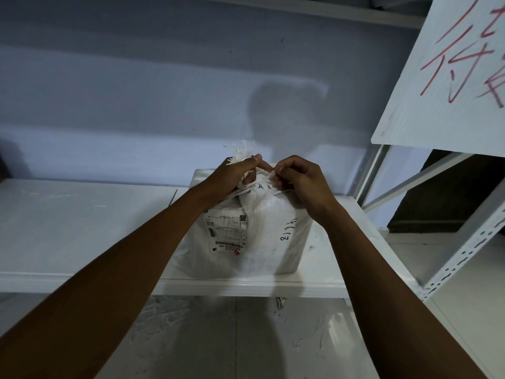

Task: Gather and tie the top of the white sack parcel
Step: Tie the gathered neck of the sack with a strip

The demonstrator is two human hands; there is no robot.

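Note:
A white woven sack parcel (262,242) stands on a white shelf (82,228), with a shipping label on its front and handwritten digits beside it. Its top is bunched into a neck, and frayed ends (241,149) stick up above my fingers. My left hand (235,170) is closed around this gathered neck. My right hand (300,179) pinches a thin white strip of the sack or tie at the neck's right side. A cord runs around the base of the neck. The knot itself is hidden by my fingers.
The shelf's front edge (246,287) lies just below the parcel. A white metal rack upright (464,253) with slots stands at the right. A white board with red writing (448,69) hangs above right. A blue-grey wall (164,105) is behind; the floor (218,337) is grey.

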